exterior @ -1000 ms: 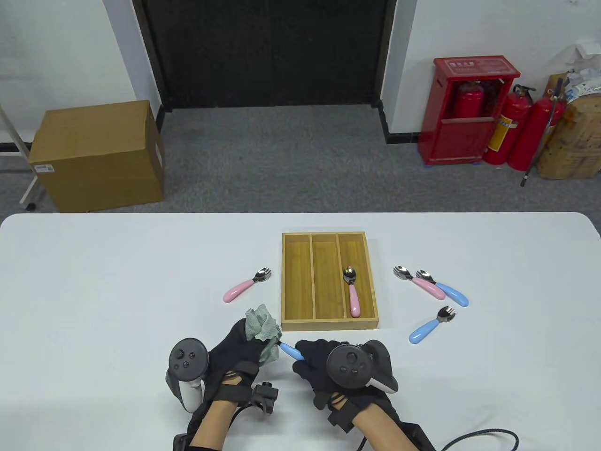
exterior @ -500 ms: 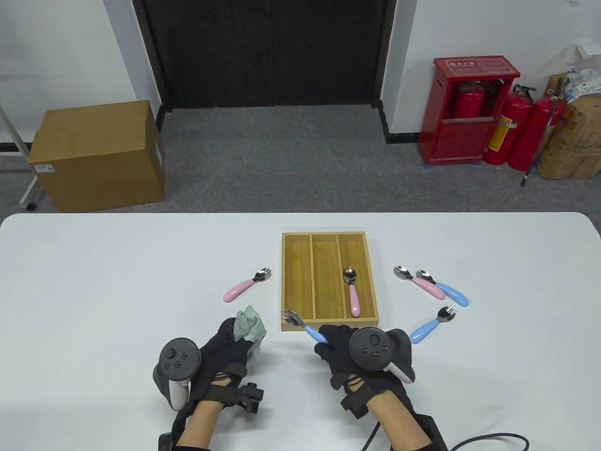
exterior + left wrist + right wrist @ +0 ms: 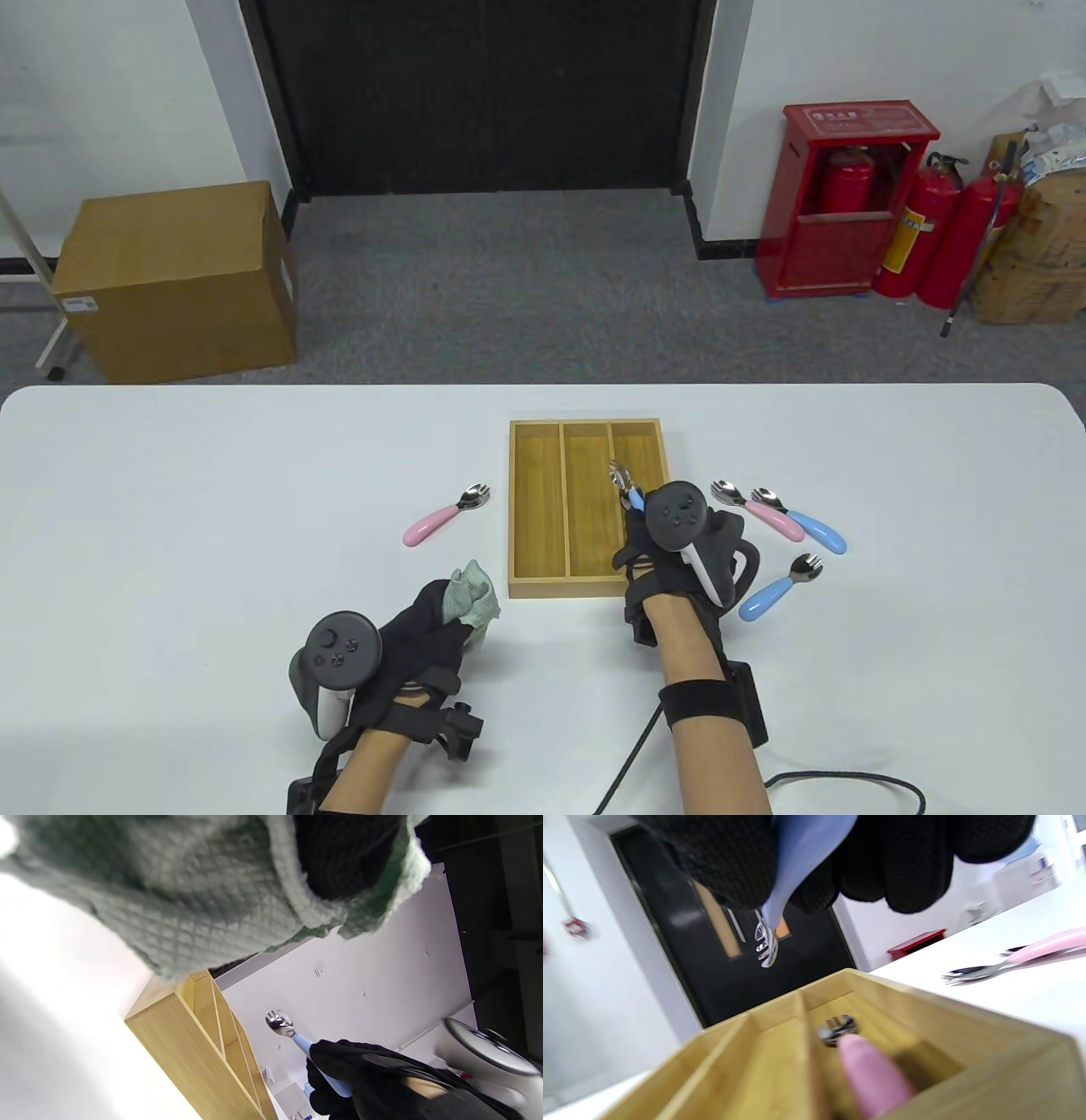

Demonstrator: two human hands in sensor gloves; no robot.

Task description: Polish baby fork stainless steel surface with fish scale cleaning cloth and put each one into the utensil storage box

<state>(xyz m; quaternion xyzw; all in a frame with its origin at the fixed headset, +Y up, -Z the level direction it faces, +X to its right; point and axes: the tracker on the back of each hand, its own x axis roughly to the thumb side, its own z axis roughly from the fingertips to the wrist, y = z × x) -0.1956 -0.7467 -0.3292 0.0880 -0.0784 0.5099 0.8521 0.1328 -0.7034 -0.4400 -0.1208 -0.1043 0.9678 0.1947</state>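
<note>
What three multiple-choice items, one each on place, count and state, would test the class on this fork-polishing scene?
1. Where is the blue fork in the right hand?
A. over the box
B. on the floor
C. under the cloth

2. How many forks lie on the table?
A. one
B. four
C. seven

3. What is the left hand doing?
A. resting flat
B. gripping the cloth
C. lifting the box

Answers: 1 A, the wrist view shows it above the compartments. 2 B, one left, three right of the box. 3 B, the cloth is bunched in its fingers.
</note>
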